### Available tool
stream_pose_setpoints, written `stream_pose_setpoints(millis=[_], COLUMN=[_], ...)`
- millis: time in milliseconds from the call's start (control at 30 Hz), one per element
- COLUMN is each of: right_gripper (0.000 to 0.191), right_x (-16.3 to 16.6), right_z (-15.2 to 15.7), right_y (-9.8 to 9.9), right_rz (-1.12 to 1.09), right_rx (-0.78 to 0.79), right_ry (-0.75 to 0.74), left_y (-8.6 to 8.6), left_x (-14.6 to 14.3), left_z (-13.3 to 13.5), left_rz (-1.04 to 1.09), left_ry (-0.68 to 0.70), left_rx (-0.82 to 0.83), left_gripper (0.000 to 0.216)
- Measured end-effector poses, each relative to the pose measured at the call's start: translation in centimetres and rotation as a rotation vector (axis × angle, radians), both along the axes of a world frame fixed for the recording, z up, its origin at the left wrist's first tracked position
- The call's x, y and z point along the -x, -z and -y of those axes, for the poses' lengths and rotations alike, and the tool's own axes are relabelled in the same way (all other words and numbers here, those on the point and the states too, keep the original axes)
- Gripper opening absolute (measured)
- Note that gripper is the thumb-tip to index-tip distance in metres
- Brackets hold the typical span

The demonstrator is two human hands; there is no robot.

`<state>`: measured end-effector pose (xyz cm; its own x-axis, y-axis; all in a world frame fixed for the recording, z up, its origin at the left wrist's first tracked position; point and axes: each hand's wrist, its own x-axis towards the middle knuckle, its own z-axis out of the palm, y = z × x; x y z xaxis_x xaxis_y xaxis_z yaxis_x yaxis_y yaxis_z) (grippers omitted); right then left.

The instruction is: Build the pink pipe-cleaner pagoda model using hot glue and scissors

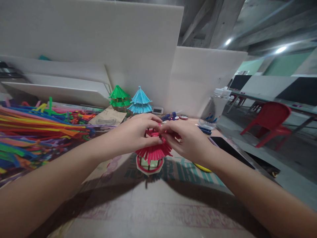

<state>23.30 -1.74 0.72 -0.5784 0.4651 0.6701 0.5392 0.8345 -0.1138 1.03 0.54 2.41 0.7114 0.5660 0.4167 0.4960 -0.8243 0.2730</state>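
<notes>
A small red pavilion model with a fringed pipe-cleaner roof stands on the cardboard-covered table in the middle of the view. My left hand curls over the left side of its roof top, fingers closed on it. From the right, my right hand meets it and pinches the red top piece with fingertips together. The upper tier of the model is mostly hidden under my fingers.
A big heap of coloured pipe cleaners fills the left. A green pavilion and a blue pavilion stand at the back by white boards. To the right are a water bottle, a dark phone and a red chair.
</notes>
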Motion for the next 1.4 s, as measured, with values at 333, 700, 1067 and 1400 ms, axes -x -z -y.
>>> stream_pose_setpoints(millis=[333, 700, 1067, 1400], right_gripper=[0.013, 0.012, 0.01, 0.013], right_x=[-0.5, -0.5, 1.2, 0.1], right_z=[0.9, 1.9, 1.2, 1.1], right_y=[-1.6, -1.8, -3.9, -3.4], right_rz=[-0.091, -0.101, 0.025, 0.03], right_rx=[-0.086, -0.147, -0.033, 0.182], right_ry=[0.027, 0.052, 0.094, 0.097], left_y=[-1.3, -0.9, -2.2, -2.1], left_x=[0.4, -0.3, 1.5, 3.4], left_z=[2.8, 2.9, 2.2, 0.3], left_rz=[0.139, 0.2, 0.071, -0.121], left_ry=[-0.102, -0.058, -0.103, -0.08], left_rx=[-0.405, -0.549, -0.293, -0.062], left_gripper=[0.023, 0.02, 0.024, 0.034])
